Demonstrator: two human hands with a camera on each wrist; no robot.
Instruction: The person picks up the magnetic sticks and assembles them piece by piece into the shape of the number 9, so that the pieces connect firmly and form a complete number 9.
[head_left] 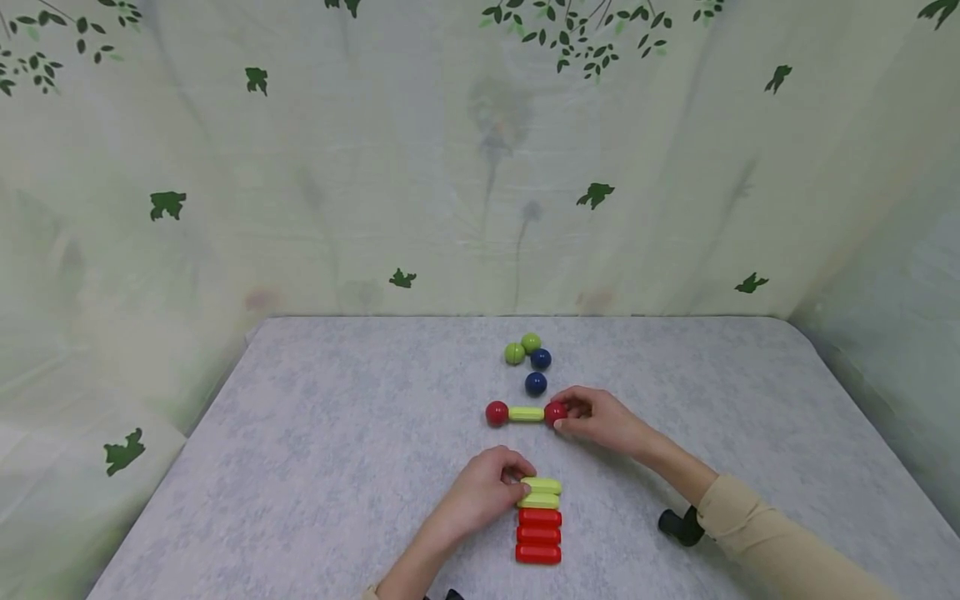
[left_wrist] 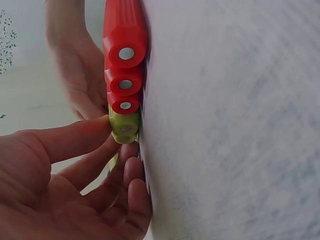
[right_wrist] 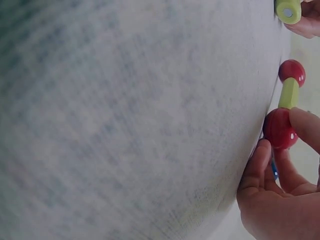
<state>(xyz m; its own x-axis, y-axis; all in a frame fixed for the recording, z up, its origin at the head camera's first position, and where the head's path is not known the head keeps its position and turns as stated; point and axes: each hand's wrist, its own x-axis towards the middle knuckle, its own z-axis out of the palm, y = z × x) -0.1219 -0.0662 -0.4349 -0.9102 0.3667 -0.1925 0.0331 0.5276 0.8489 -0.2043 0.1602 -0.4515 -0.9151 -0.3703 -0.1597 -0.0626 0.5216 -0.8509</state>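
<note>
My right hand (head_left: 596, 419) pinches a red ball (right_wrist: 280, 128) between thumb and fingers. That ball sits at the right end of a yellow-green magnetic rod (head_left: 527, 413), and another red ball (head_left: 497, 413) is on the rod's left end. Nearer to me, two yellow-green rods (head_left: 540, 501) lie side by side, followed by three red rods (head_left: 538, 536) in the same column. My left hand (head_left: 491, 485) has its thumb and fingers round the left ends of the yellow-green pair. Round metal discs show in the rods' ends in the left wrist view.
Beyond the joined piece are two dark blue balls (head_left: 536, 383) and two green balls (head_left: 514, 353). The grey table (head_left: 337, 433) ends at a leaf-printed curtain (head_left: 420, 167). A black wrist device (head_left: 681, 527) shows at the right sleeve.
</note>
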